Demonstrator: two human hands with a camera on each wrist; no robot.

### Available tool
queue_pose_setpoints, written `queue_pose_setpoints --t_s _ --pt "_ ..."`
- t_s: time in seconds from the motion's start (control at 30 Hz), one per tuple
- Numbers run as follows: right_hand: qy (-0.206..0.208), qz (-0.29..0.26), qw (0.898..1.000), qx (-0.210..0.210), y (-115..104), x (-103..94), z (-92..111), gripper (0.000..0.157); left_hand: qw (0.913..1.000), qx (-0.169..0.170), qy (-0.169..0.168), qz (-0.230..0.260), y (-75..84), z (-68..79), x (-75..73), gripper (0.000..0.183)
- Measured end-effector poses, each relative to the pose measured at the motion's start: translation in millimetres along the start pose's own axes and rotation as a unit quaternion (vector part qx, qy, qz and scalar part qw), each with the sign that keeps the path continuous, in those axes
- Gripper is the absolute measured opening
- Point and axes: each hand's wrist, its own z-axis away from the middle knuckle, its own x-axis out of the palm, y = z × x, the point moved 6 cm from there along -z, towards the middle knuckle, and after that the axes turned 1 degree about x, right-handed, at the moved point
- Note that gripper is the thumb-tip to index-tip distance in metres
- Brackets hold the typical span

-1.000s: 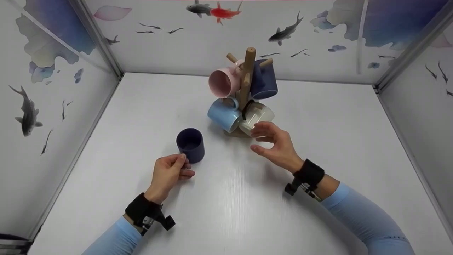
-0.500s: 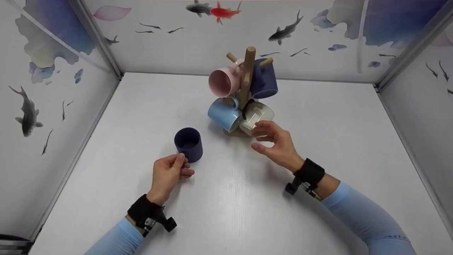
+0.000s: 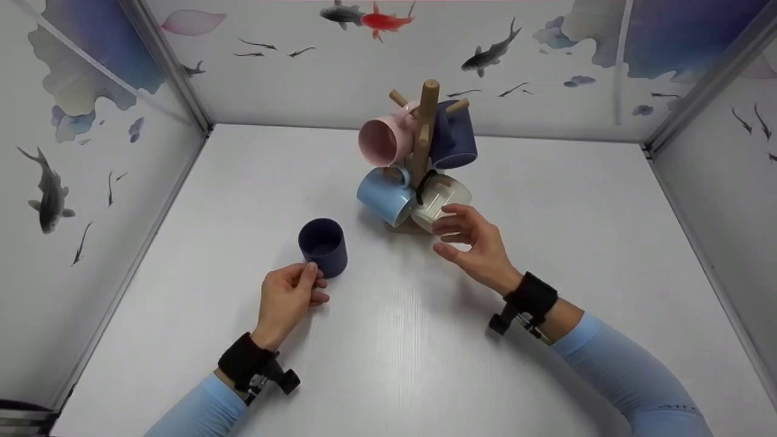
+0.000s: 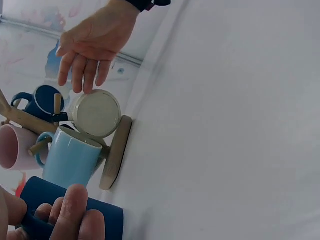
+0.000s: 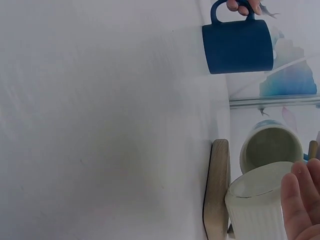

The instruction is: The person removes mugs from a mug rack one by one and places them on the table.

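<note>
In the head view my left hand [image 3: 284, 303] holds a dark blue mug [image 3: 335, 258] upright at the left of centre, mouth up. The right wrist view shows its handle [image 5: 215, 12] pinched between my fingers. Whether the mug touches the table I cannot tell. My right hand [image 3: 476, 250], fingers spread and slightly bent, is beside a cream mug [image 3: 446, 193] that hangs low on a wooden mug tree [image 3: 428, 109]. Its fingertips overlap that mug in the head view; contact is unclear. On the tree also hang a light blue mug [image 3: 382, 195], a pink mug [image 3: 383, 142] and another dark blue mug [image 3: 456, 136].
Under everything lies a white table [image 3: 388, 364], bounded by a back wall [image 3: 273, 91] and side walls with painted fish. The tree's wooden base [image 4: 117, 152] stands on the table near its back. Bent pegs of the tree jut outward at the top.
The dark blue mug and my left hand have shifted slightly to the left, mostly in the first half second. My right hand has barely moved, with its fingers a touch higher.
</note>
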Motion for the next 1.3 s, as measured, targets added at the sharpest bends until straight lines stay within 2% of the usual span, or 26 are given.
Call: queue_pose_setpoints --t_s 0.2,0.3,0.43,0.57,0.7,0.77,0.9,1.03,1.3 --pt "0.005 0.001 1.000 0.004 2.6 -0.6 0.0 0.065 0.9979 0.031 -0.003 -0.057 2.0 -3.3 -3.3 0.026" --pt "0.006 0.001 1.000 0.002 2.9 -0.9 -0.1 0.065 0.9926 0.055 -0.005 -0.108 5.6 -4.7 -5.6 0.026" --pt "0.008 -0.006 1.000 -0.002 2.9 -1.6 0.7 0.064 0.9786 0.090 -0.006 -0.185 13.1 -5.8 -9.0 0.028" --pt "0.009 -0.011 1.000 -0.002 2.9 -1.9 1.2 0.064 0.9605 0.122 0.001 -0.250 19.0 -5.8 -12.1 0.024" --pt "0.013 -0.013 1.000 0.003 2.3 -3.6 1.2 0.063 0.9428 0.153 0.013 -0.296 24.3 -5.1 -14.5 0.019" --pt "0.016 -0.015 1.000 0.004 2.1 -4.8 1.0 0.064 0.9379 0.162 0.019 -0.306 26.7 -5.1 -15.9 0.018" --pt "0.020 -0.024 1.000 -0.004 0.9 -6.3 0.3 0.064 0.9357 0.173 0.029 -0.306 31.4 -5.4 -18.4 0.017" --pt "0.026 -0.028 0.999 -0.011 -1.0 -7.8 -0.2 0.064 0.9372 0.171 0.037 -0.301 34.6 -6.3 -21.7 0.016" --pt "0.037 -0.022 0.999 -0.010 -1.5 -10.5 0.7 0.064 0.9349 0.170 0.047 -0.308 44.1 -5.8 -24.1 0.010"
